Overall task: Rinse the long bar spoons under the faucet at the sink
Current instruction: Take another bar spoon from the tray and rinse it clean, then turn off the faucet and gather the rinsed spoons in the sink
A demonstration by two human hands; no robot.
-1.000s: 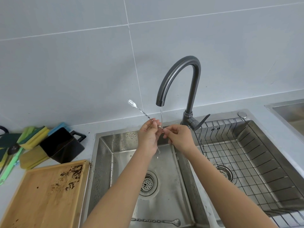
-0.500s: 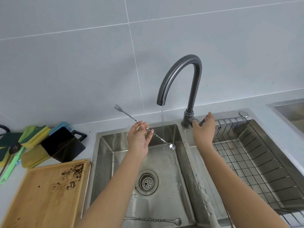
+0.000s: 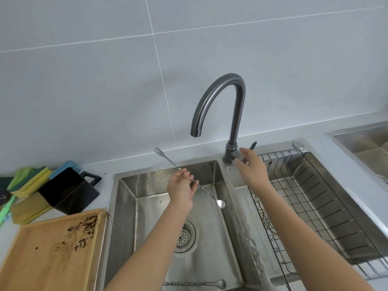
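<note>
Two bar spoons show: one twisted spoon (image 3: 194, 283) lies on the floor of the left sink basin (image 3: 126, 206), the other spoon (image 3: 201, 188) is pinched mid-shaft in the left hand (image 3: 181, 189), fork end up-left, bowl low over the basin. Right of it, the right hand (image 3: 252, 168) rests relaxed fingers against the faucet (image 3: 233, 114) base beside its lever; no water runs from the spout.

Left hand (image 3: 182, 186) pinching twisted bar spoon (image 3: 190, 177), bowl end low to its right; right hand (image 3: 251, 166) touching faucet (image 3: 233, 114) lever.
</note>
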